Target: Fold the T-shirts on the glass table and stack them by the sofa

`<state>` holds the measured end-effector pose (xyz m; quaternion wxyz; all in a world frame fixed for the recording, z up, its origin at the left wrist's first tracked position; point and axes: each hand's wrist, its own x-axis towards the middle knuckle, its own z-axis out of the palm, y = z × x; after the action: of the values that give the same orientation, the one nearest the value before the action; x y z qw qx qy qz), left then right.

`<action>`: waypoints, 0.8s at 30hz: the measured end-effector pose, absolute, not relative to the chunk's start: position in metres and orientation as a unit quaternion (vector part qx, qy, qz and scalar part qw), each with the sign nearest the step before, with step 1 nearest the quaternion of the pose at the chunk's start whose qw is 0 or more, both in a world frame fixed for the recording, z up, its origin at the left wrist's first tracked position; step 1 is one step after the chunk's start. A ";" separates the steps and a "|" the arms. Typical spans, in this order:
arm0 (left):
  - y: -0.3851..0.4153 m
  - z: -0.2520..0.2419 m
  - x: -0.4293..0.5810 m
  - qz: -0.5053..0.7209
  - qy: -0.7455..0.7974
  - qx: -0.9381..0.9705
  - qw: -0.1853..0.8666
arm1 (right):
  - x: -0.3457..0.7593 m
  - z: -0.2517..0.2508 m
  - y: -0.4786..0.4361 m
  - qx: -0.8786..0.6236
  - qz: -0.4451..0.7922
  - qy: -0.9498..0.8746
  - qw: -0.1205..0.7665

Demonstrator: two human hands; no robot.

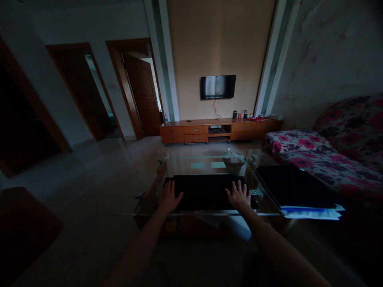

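A black folded cloth [206, 193] lies flat in a wide rectangle on the glass coffee table [185, 159]. Over its left end rests my left hand [170, 197], palm down, fingers stretched out. My right hand [239, 194] lies near the cloth's right end with its fingers spread. Neither hand grips anything. In this dim light I cannot make out what kind of garment or fabric the cloth is. To the right, a stack of dark cloth [296, 185] has white and blue layers [311, 212] showing at its near edge.
The table's glass front edge [191, 214] runs just below my hands, with white papers [236, 227] beneath it. A flower-patterned sofa [323, 147] stands at the right. Farther off are a low wooden cabinet [196, 130], a wall television [218, 86] and a half-open door [142, 93].
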<state>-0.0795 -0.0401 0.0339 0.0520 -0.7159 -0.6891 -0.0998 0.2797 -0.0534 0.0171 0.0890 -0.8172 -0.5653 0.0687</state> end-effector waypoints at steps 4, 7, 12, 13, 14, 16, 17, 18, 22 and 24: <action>-0.034 0.025 -0.075 -0.080 -0.643 -0.761 0.037 | 0.274 0.017 -0.050 -0.812 0.049 -0.576 0.082; -0.033 0.018 -0.078 -0.050 -0.641 -0.766 0.006 | 0.274 0.012 -0.049 -0.811 0.080 -0.576 0.060; -0.032 0.013 -0.084 -0.030 -0.648 -0.760 -0.030 | 0.281 -0.001 -0.047 -0.801 0.083 -0.592 0.039; -0.032 0.013 -0.084 -0.028 -0.648 -0.760 -0.034 | 0.281 -0.003 -0.047 -0.800 0.081 -0.593 0.040; -0.032 0.013 -0.084 -0.027 -0.648 -0.760 -0.037 | 0.282 -0.004 -0.046 -0.799 0.078 -0.595 0.039; -0.031 0.014 -0.084 -0.025 -0.649 -0.759 -0.045 | 0.282 -0.003 -0.047 -0.799 0.073 -0.595 0.037; -0.030 0.015 -0.083 -0.025 -0.651 -0.757 -0.050 | 0.281 -0.003 -0.047 -0.799 0.071 -0.596 0.036; -0.029 0.017 -0.083 -0.027 -0.655 -0.753 -0.054 | 0.281 -0.001 -0.047 -0.799 0.070 -0.597 0.034; -0.026 0.030 -0.082 -0.077 -0.726 -0.684 -0.014 | 0.282 0.007 -0.048 -0.799 0.078 -0.595 0.029; -0.025 0.036 -0.083 -0.100 -0.774 -0.624 0.019 | 0.284 0.012 -0.047 -0.806 0.081 -0.585 0.035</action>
<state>-0.0832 -0.0254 0.0364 0.0188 -0.6245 -0.7743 -0.1004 0.2838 -0.0475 0.0116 0.0345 -0.8061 -0.5852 0.0806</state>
